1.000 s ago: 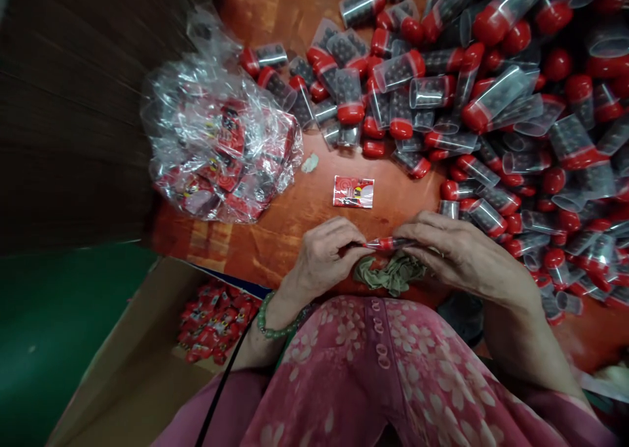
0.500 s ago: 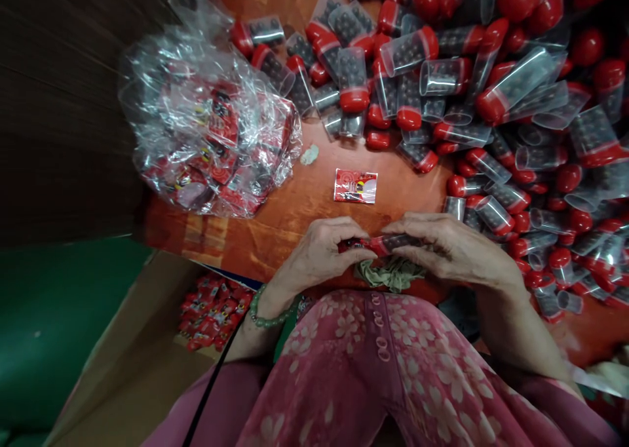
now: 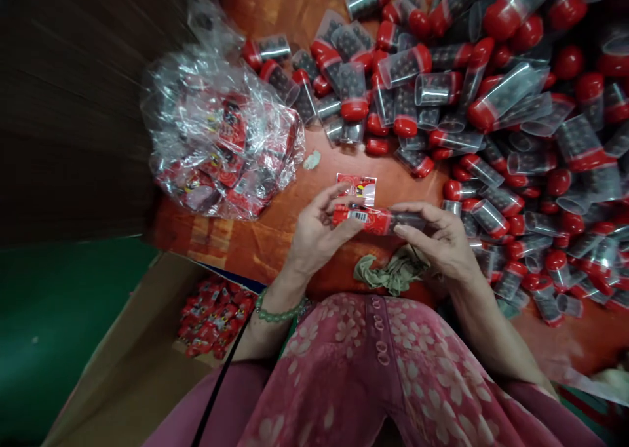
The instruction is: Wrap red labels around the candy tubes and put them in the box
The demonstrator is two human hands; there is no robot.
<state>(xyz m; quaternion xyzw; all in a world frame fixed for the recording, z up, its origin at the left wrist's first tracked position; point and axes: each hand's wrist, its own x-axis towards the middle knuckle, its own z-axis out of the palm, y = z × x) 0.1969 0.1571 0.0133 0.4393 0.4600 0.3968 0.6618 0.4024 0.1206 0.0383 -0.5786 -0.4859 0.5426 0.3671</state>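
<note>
At the table's (image 3: 255, 250) near side, your two hands curled inward, left hand (image 3: 317, 234) pinching one barcoded red wrapper (image 3: 377, 221), right hand (image 3: 442, 237) pinching one dark-filled tube (image 3: 407, 223); the two met between your fingertips. One flat packet (image 3: 367, 190) lay just beyond, one green cloth (image 3: 390, 273) nearer, uncountable red-capped tubes (image 3: 442, 90) far right.

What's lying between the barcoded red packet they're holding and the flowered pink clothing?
A crumpled pale-green cloth lies between the barcoded red packet and the flowered pink clothing, as the head view shows.
</note>
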